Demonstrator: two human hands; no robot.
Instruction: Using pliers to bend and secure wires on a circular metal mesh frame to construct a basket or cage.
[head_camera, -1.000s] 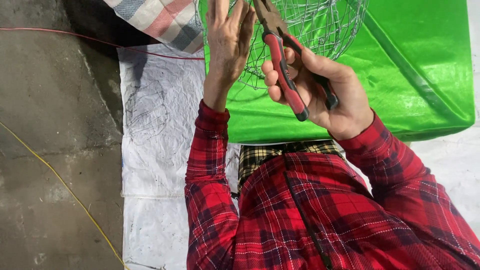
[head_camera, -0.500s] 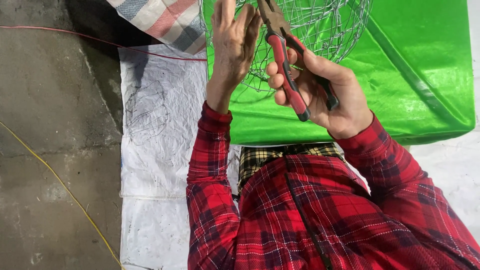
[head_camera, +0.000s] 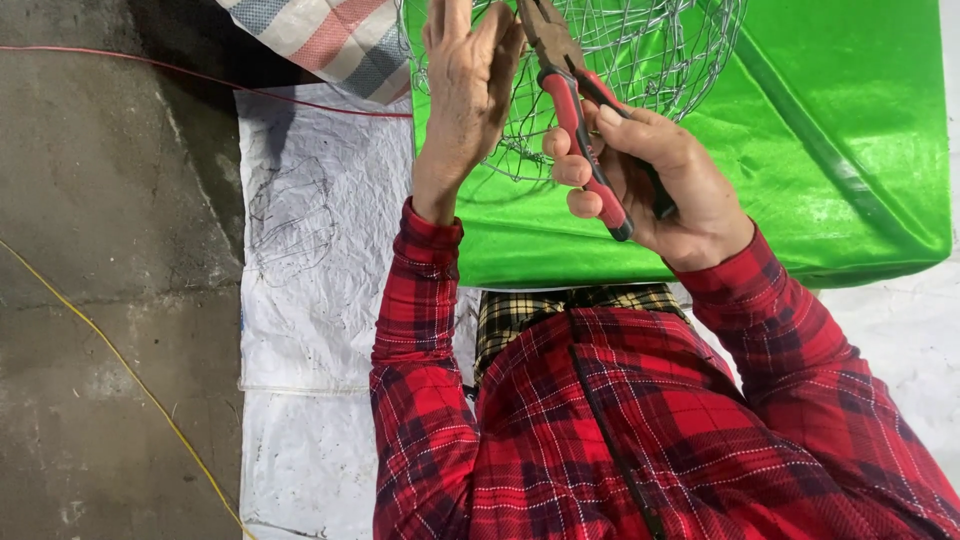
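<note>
A round wire mesh basket (head_camera: 655, 55) hangs at the top of the view, over a bright green sheet (head_camera: 830, 150). My left hand (head_camera: 465, 85) presses against the basket's near side, fingers stretched upward along the wire. My right hand (head_camera: 655, 180) grips red-and-black pliers (head_camera: 580, 110) by the handles, the jaws pointing up into the mesh near my left fingertips. The jaw tips leave the frame at the top. Both arms wear red plaid sleeves.
A white woven sheet (head_camera: 320, 300) covers the ground under me, on grey concrete (head_camera: 100, 250). A striped tarp (head_camera: 320, 35) lies at the top left. A red cord (head_camera: 150, 60) and a yellow cord (head_camera: 120, 370) cross the concrete.
Both hands have shifted slightly right and up against the basket. The grip on the pliers is the same.
</note>
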